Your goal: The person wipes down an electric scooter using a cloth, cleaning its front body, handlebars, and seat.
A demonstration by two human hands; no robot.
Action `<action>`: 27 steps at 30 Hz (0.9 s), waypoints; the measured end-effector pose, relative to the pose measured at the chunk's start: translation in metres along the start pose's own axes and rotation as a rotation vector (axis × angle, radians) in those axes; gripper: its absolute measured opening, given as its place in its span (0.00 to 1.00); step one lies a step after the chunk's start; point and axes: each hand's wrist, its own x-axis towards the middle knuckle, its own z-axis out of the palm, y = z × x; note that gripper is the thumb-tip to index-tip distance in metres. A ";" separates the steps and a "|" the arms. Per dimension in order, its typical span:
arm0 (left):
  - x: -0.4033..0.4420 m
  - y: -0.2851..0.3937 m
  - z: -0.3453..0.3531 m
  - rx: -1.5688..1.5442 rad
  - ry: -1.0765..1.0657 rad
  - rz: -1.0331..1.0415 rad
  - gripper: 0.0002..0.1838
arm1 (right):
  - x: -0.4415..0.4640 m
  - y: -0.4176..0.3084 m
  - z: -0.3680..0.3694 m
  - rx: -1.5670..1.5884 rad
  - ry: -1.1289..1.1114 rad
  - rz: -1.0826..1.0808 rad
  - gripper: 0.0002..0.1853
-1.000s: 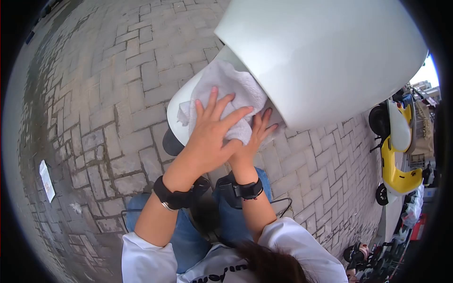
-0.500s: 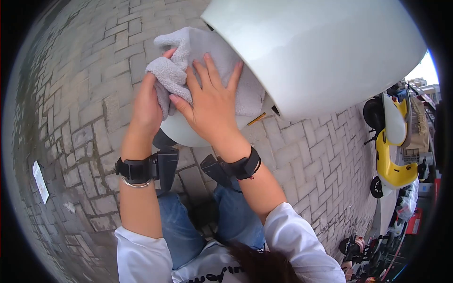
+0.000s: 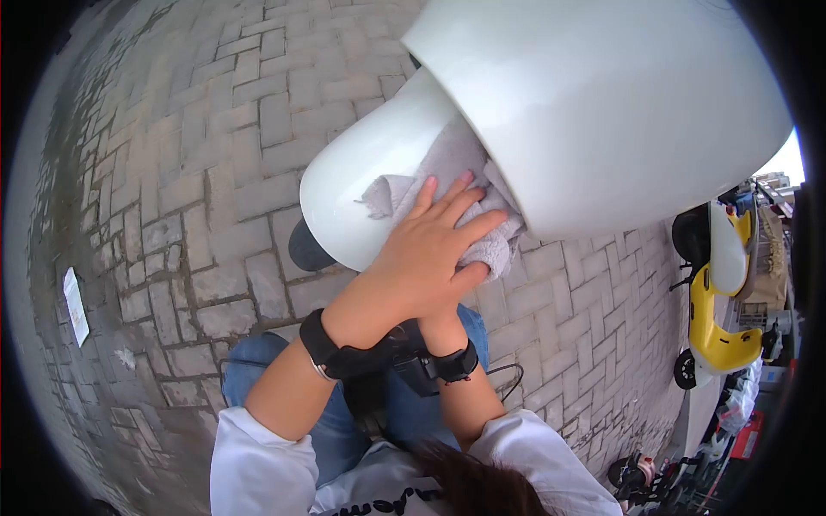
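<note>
My left hand [image 3: 422, 254] lies spread on a crumpled grey cloth [image 3: 458, 148], its fingers apart and pressing the cloth down. The cloth rests on a glossy white rounded fender [image 3: 361, 172], against the edge of a larger white curved panel [image 3: 602, 112]. My right hand [image 3: 441, 325] is underneath and beside the left one; its fingers are hidden by the left hand and the cloth. A loose corner of the cloth sticks out to the left over the fender. Part of a dark wheel [image 3: 308, 248] shows below the fender.
Grey paving bricks [image 3: 232, 172] surround the white parts. A white paper piece [image 3: 76, 306] lies on the ground at the left. A yellow and white scooter [image 3: 718, 318] stands at the right, with a red box [image 3: 748, 435] and other vehicles near it.
Half a second ago both hands and the cloth were farther up and left on the fender, left hand gripping bunched cloth. They have moved down and right, the left hand now spread over the right.
</note>
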 end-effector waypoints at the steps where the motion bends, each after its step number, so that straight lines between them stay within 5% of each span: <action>1: -0.001 0.000 -0.012 0.082 0.025 -0.023 0.26 | 0.000 -0.006 0.000 0.052 0.033 0.056 0.44; 2: -0.003 -0.006 -0.024 0.090 0.063 -0.076 0.26 | 0.013 -0.006 0.005 0.050 0.071 0.079 0.35; 4: -0.010 -0.033 -0.050 -0.069 0.145 -0.207 0.24 | 0.041 -0.040 -0.007 -0.384 -0.041 -0.201 0.31; 6: -0.016 -0.052 -0.074 -0.653 0.193 -0.496 0.23 | 0.056 -0.053 -0.002 -0.332 -0.044 -0.286 0.38; 10: -0.027 -0.079 -0.077 -0.679 0.257 -0.577 0.24 | 0.046 -0.066 0.009 -0.290 -0.029 -0.241 0.30; 13: -0.026 -0.065 -0.066 -0.428 0.177 -0.413 0.25 | -0.002 -0.059 0.022 -0.247 -0.023 -0.082 0.31; 17: -0.009 -0.006 -0.032 0.331 -0.068 -0.169 0.29 | -0.027 -0.009 0.017 -0.095 0.148 0.079 0.38; 27: 0.003 0.004 0.027 0.308 -0.116 0.023 0.36 | -0.018 0.008 0.033 0.034 0.223 0.092 0.40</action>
